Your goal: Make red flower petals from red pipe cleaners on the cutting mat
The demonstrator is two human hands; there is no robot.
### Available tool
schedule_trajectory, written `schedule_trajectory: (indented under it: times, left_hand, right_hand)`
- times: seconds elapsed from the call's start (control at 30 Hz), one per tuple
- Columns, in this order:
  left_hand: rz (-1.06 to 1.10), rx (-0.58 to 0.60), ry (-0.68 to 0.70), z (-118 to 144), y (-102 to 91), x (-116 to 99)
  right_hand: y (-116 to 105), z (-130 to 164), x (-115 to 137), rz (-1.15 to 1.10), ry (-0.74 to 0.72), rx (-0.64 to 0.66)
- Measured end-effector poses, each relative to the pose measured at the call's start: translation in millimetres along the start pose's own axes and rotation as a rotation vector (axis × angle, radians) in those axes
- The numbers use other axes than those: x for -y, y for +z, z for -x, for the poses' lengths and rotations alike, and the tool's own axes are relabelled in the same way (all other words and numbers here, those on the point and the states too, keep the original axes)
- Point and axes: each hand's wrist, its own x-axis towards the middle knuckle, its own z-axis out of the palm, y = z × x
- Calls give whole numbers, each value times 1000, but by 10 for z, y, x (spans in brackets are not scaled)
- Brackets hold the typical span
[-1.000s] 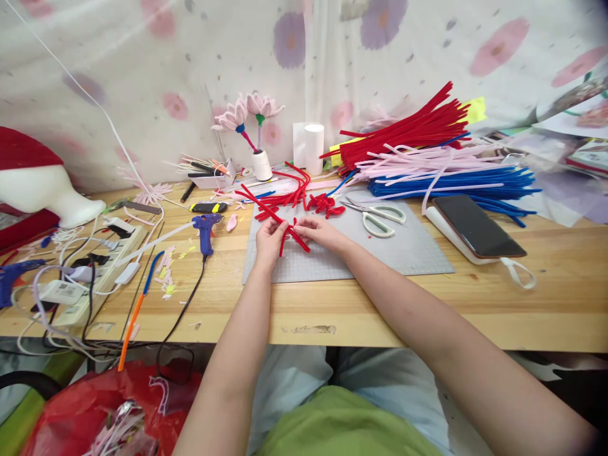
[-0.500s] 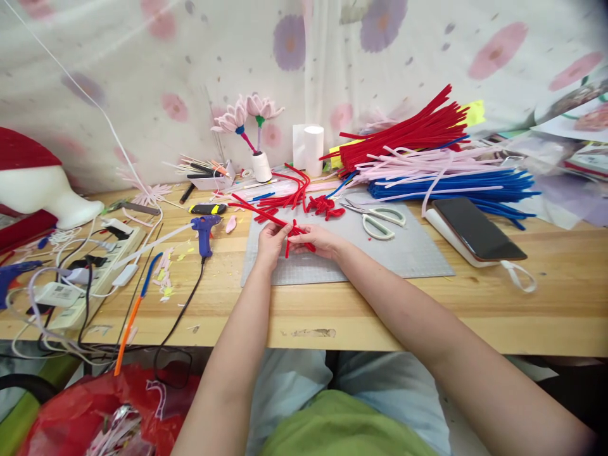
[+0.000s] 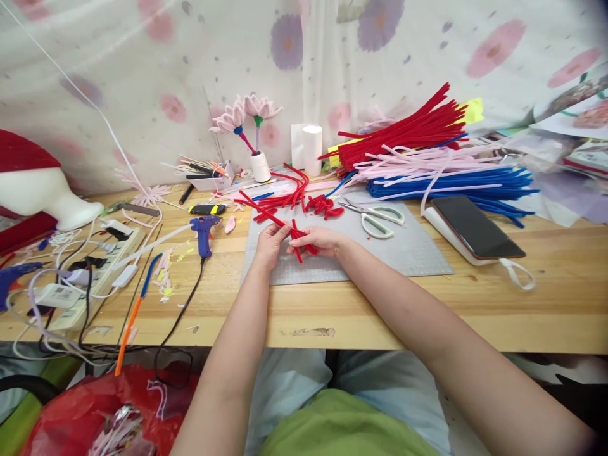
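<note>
Thin, fuzzy red craft stems (image 3: 266, 211) pinched between my two hands, above the gridded grey cutting mat (image 3: 403, 256).
My left hand (image 3: 270, 247) clamps thumb and fingers on the long stems, which slant up past it; my right hand (image 3: 322, 240) grips them where a short piece crosses. Metal scissors with pale handles (image 3: 365, 211) lie beyond my right hand, beside a curled red bundle (image 3: 324, 206).

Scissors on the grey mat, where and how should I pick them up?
I'd take the scissors by the pale handle loops, coming from the near right side. The loops lie spread toward that side, while the blades point away to the left. The right hand seems best placed, but it's holding red fuzzy stems, so it would probably need freeing first.
</note>
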Motion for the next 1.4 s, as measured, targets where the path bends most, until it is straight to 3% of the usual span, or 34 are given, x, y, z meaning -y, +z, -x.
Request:
schedule_trajectory:
  times: [0.13, 0.37, 0.47, 0.63, 0.73, 0.83, 0.93, 1.1, 1.23, 1.4]
  left_hand:
    - [110, 94, -41, 27, 10, -46]
    - [180, 100, -60, 58, 57, -84]
    - [153, 69, -74, 36, 46, -48]
    - [-50, 69, -64, 29, 75, 40]
    - [-136, 9, -49, 57, 116, 46]
    - [-153, -34, -37, 72, 128, 27]
    - [-99, -45, 1, 55, 105, 21]
    - [-10, -167, 44, 18, 76, 29]
    - [99, -194, -19, 36, 103, -4]
    - [162, -228, -43, 52, 132, -39]
  right_hand:
    - [-108, 69, 52, 54, 72, 114]
    - [-114, 105, 75, 137, 20, 125]
    - [-69, 100, 69, 141, 3, 58]
    - [-7, 29, 18, 112, -147, -188]
    - [16, -26, -11, 173, -169, -251]
    - [28, -35, -10, 274, -173, -213]
    - [17, 8, 24, 343, -213, -185]
    - [-10, 46, 50, 329, -279, -240]
    - [60, -6, 3, 387, -195, -251]
    - [77, 5, 3, 635, -103, -189]
